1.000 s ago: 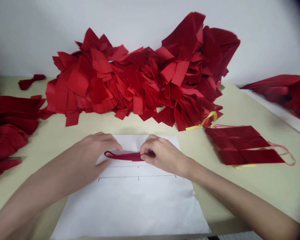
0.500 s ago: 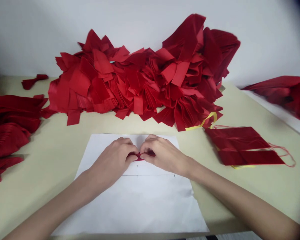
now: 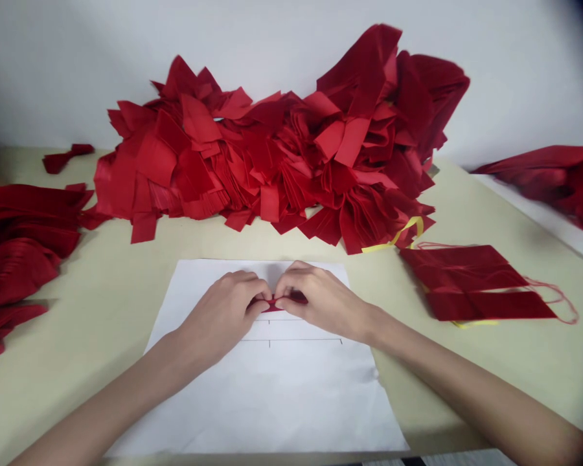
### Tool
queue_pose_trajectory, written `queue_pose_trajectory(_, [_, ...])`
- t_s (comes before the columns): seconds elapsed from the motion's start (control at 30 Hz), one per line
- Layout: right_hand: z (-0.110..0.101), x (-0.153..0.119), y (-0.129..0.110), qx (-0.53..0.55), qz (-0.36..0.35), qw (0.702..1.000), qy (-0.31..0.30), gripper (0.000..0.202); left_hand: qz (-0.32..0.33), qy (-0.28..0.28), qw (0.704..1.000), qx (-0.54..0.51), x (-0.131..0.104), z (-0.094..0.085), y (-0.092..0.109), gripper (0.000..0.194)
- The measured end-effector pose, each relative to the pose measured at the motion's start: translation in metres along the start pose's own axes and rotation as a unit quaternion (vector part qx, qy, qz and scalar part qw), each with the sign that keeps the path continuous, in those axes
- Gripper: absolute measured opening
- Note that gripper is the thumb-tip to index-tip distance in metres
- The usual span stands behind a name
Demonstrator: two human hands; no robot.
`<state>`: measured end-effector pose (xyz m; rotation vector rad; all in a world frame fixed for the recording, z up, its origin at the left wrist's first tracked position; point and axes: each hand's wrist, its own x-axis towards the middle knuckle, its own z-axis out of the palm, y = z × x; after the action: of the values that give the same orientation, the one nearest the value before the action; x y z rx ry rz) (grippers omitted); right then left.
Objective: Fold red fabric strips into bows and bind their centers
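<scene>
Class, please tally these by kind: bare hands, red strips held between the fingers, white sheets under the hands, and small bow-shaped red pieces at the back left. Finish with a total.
Bare hands: 2 (left hand, right hand)
Held red strip: 1
White sheet: 1
Bow-shaped red piece: 1
Total: 5

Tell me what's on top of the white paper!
The white paper has thin black lines on it. Over it, the left hand and right hand pinch a red strip. The hands hide the strip's ends and part of the lines.
</scene>
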<state>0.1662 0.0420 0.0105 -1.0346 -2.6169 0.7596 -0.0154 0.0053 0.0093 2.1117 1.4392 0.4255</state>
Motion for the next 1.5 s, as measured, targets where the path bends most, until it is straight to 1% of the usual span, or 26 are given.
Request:
queue_pose_trajectory(0.1, [0.004, -0.006, 0.004, -0.008, -0.062, 0.998, 0.025, 0.01, 0.031, -0.008, 0.999, -0.005, -0.004, 0.001, -0.003, 0.018])
queue_pose_trajectory(0.2, [0.009, -0.012, 0.007, -0.054, -0.118, 0.99, 0.049, 0.019, 0.06, -0.006, 0.998, 0.001, -0.008, 0.002, -0.005, 0.021])
queue_pose_trajectory(0.3, [0.012, -0.014, 0.01, -0.092, -0.139, 0.984, 0.061, 0.023, 0.058, 0.01, 0.998, -0.006, -0.008, 0.002, -0.006, 0.021])
queue_pose_trajectory(0.37, [0.01, -0.012, 0.009, -0.07, -0.127, 0.988, 0.057, 0.02, 0.038, 0.014, 0.999, -0.019, -0.006, 0.001, -0.006, 0.018])
queue_pose_trajectory(0.53, [0.004, -0.004, 0.006, 0.015, -0.057, 0.998, 0.034, 0.011, -0.014, 0.002, 1.0, -0.017, 0.0, -0.005, -0.001, 0.017])
queue_pose_trajectory(0.73, [0.008, -0.003, 0.003, 0.065, 0.038, 0.995, 0.062, 0.012, -0.058, -0.003, 0.997, -0.047, 0.003, -0.007, 0.0, 0.017])
queue_pose_trajectory(0.87, [0.01, -0.003, -0.001, 0.058, 0.071, 0.993, 0.072, 0.011, -0.069, -0.002, 0.995, -0.076, 0.006, -0.006, 0.002, 0.016])
queue_pose_trajectory(0.93, [0.008, -0.002, -0.002, 0.042, 0.079, 0.993, 0.073, 0.01, -0.075, -0.004, 0.995, -0.072, 0.007, -0.006, 0.003, 0.015])
queue_pose_trajectory(1.03, [0.005, 0.001, -0.001, 0.024, 0.075, 0.995, 0.06, 0.009, -0.072, -0.01, 0.996, -0.052, 0.009, -0.006, 0.002, 0.015])
queue_pose_trajectory(1.13, [0.005, 0.001, 0.001, 0.01, 0.033, 0.998, 0.059, 0.008, -0.039, 0.007, 0.999, -0.032, 0.008, -0.004, -0.001, 0.016])
queue_pose_trajectory(1.23, [0.009, -0.004, 0.004, -0.043, -0.051, 0.994, 0.09, 0.012, 0.017, 0.034, 0.999, 0.003, 0.003, 0.0, -0.005, 0.018])
queue_pose_trajectory(1.3, [0.012, -0.008, 0.007, -0.093, -0.11, 0.984, 0.104, 0.019, 0.065, 0.04, 0.996, 0.04, -0.001, 0.003, -0.007, 0.021])
queue_pose_trajectory(1.4, [0.015, -0.013, 0.011, -0.17, -0.187, 0.961, 0.11, 0.025, 0.14, 0.043, 0.984, 0.102, -0.007, 0.005, -0.01, 0.028])
queue_pose_trajectory(1.5, [0.015, -0.015, 0.013, -0.225, -0.243, 0.937, 0.108, 0.027, 0.19, 0.045, 0.969, 0.153, -0.01, 0.007, -0.012, 0.029])
